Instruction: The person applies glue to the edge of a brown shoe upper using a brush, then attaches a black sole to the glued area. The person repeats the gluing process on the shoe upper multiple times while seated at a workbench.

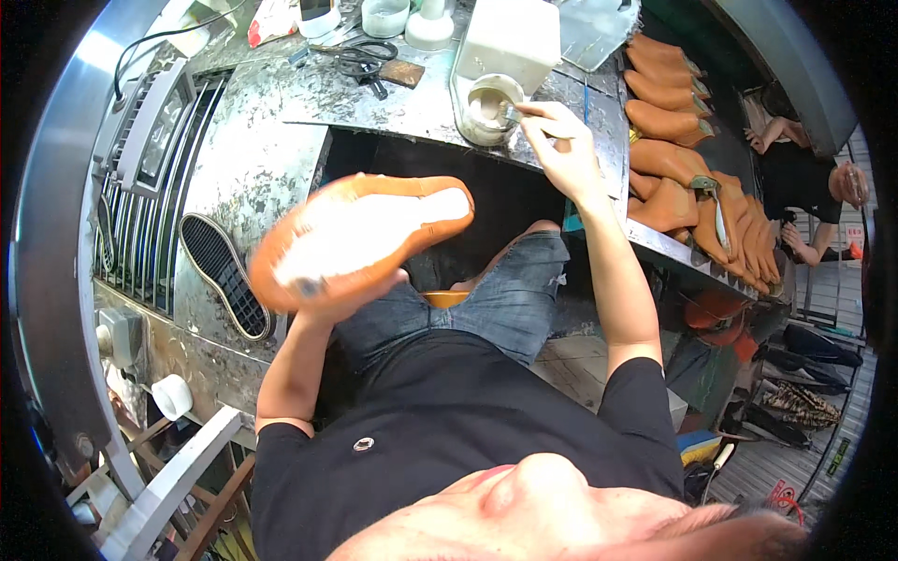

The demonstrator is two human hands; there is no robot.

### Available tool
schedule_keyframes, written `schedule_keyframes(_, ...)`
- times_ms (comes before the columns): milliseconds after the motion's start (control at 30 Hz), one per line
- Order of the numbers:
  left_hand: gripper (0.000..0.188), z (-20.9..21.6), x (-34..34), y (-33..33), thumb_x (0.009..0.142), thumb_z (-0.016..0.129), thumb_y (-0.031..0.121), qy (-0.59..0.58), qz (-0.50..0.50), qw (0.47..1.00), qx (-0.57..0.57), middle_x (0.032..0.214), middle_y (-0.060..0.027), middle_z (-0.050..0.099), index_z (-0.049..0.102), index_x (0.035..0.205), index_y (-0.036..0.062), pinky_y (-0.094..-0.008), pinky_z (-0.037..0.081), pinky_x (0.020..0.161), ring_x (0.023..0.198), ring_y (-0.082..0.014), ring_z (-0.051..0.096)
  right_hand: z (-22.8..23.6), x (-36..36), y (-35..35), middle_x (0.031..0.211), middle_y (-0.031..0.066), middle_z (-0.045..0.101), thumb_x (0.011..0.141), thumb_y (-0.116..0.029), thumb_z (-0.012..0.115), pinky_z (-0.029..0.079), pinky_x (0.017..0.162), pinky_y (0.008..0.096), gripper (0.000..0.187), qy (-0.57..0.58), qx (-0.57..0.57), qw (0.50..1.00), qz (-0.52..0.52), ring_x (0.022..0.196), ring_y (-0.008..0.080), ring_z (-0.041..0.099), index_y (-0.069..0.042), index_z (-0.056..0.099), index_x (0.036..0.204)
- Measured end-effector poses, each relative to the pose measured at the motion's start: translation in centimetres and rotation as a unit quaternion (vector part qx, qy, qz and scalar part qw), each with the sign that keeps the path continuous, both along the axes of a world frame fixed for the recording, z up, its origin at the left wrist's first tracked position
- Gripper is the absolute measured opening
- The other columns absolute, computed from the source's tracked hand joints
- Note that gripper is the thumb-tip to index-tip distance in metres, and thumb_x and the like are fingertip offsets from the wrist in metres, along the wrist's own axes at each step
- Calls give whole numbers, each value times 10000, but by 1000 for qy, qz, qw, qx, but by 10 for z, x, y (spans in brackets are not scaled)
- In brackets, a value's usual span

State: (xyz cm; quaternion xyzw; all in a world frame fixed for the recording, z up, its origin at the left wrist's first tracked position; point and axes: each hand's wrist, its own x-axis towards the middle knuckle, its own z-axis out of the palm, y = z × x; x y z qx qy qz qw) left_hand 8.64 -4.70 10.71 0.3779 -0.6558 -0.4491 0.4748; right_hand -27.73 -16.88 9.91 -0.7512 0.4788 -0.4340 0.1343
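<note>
My left hand (341, 307) grips a tan leather shoe upper (360, 234) from beneath, its white bottom turned up; some of the fingers are hidden behind it. The upper is slightly blurred and held over the bench edge and my lap. My right hand (567, 154) is closed on a brush (514, 112), whose end sits at the mouth of a pale round pot (488, 110). Whitish stuff shows inside the pot. On the left side of the bench lies a black outsole (224, 276) with a pale rim and a gridded inner face, apart from both hands.
A lamp (154, 131) stands by a metal grille at the left. Scissors (355, 65) and a white box-shaped holder (510, 42) are at the back of the bench (253, 103). Several tan uppers (664, 122) are piled on the right. A co-worker (795, 178) is at the far right.
</note>
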Motion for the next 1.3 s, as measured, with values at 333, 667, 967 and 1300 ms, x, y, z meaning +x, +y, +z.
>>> schedule_keyframes(333,615,-25,-4,-26,868,803,10,-127,32,927,-351,1434,-192,615,500,1401,52,-579,375,1226,1367,-392,593,9,9,20,1143,145,776,988,-100,707,562,935,341,210,14,20,999,-46,1044,263,742,7,785,1151)
schedule_keyframes(667,490,-17,-13,-25,921,744,91,-171,-2,899,-403,1438,-175,630,515,1354,89,-607,336,1245,1383,-421,583,-1,20,70,916,110,748,1095,-224,607,617,659,304,315,-513,180,837,-67,748,176,725,67,725,1123)
schedule_keyframes(967,498,-10,-18,-19,902,757,93,-177,-7,889,-422,1449,-143,627,528,1343,111,-596,341,1240,1391,-400,577,26,69,77,856,101,733,1092,-162,612,626,650,314,251,-455,132,880,-46,701,155,705,56,735,1069)
schedule_keyframes(1300,985,-11,-11,-19,692,1017,294,-242,-13,866,-437,1429,-144,578,408,1446,119,-616,347,1240,1368,-409,574,25,81,85,767,100,714,1086,-175,587,568,618,299,297,-392,106,914,-11,651,147,672,70,742,1019)
